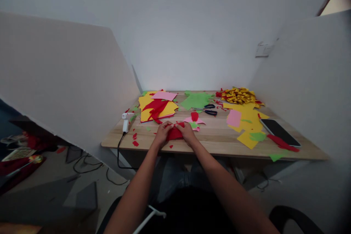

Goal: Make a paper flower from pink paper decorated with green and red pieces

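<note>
At the table's front edge, my left hand (165,131) and my right hand (185,131) pinch a red felt piece (174,134) between them. Thumbs and fingertips meet near its upper edge, and the fingers partly cover it. Just beyond my right hand, a small red scrap (194,116) lies over a pink piece (201,121) and some green. A pair of dark-handled scissors (210,112) rests farther back, with another dark handle (210,106) beside it.
A white glue gun (125,122) stands at the left, its cord hanging off the edge. Yellow sheets (144,114) are stacked behind it. Green felt (199,100) lies at the back, near a yellow-and-red folded heap (238,96). A phone (279,131) lies right. Partitions flank the table.
</note>
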Available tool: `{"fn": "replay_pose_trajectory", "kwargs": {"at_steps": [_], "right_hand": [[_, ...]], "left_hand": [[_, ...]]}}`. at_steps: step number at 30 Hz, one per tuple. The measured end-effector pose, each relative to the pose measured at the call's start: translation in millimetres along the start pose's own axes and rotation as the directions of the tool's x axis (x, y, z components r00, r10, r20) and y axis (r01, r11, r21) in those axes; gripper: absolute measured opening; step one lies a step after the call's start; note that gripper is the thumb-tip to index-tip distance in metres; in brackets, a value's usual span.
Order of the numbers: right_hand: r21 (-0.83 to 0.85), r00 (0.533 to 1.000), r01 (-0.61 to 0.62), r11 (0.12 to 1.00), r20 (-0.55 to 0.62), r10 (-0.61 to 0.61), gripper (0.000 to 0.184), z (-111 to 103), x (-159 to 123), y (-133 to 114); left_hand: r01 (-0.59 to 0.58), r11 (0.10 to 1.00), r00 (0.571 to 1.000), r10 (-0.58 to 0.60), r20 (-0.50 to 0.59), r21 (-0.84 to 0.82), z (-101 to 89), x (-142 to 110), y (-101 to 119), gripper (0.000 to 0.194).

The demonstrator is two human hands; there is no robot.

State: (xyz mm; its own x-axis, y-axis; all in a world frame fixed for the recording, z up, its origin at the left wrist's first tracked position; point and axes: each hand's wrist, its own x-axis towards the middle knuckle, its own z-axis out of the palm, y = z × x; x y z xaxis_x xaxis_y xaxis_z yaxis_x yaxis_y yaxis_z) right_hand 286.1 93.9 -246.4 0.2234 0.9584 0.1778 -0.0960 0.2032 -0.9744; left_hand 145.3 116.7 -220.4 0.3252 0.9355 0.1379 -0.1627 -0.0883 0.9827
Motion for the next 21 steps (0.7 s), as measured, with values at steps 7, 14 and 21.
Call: {"fn": "replay_pose_trajectory", "kwargs": {"at_steps": [7, 14, 21], "right_hand": [[0.019, 1.0, -0.007, 1.0, -0.019, 0.008, 0.027, -0.7, -0.1, -1.0], [0.015, 0.999, 0.038, 0.999, 0.002, -0.038, 0.028, -0.2, 0.1, -1.4], [0.022, 0.999, 0.039, 0.999, 0.023, -0.04, 0.029, -0.5, -0.4, -2.3]], "left_hand": [[0.002, 1.0, 1.0, -0.002, 0.015, -0.022, 1.0, 0.0, 0.3, 0.027], [-0.036, 0.999, 0.999, 0.036, 0.006, -0.002, -3.6, 4.9, -6.0, 0.024], [-0.023, 0.999, 1.0, 0.024, 0.011, -0.041, -2.2, 3.6, -4.4, 0.022]]}}
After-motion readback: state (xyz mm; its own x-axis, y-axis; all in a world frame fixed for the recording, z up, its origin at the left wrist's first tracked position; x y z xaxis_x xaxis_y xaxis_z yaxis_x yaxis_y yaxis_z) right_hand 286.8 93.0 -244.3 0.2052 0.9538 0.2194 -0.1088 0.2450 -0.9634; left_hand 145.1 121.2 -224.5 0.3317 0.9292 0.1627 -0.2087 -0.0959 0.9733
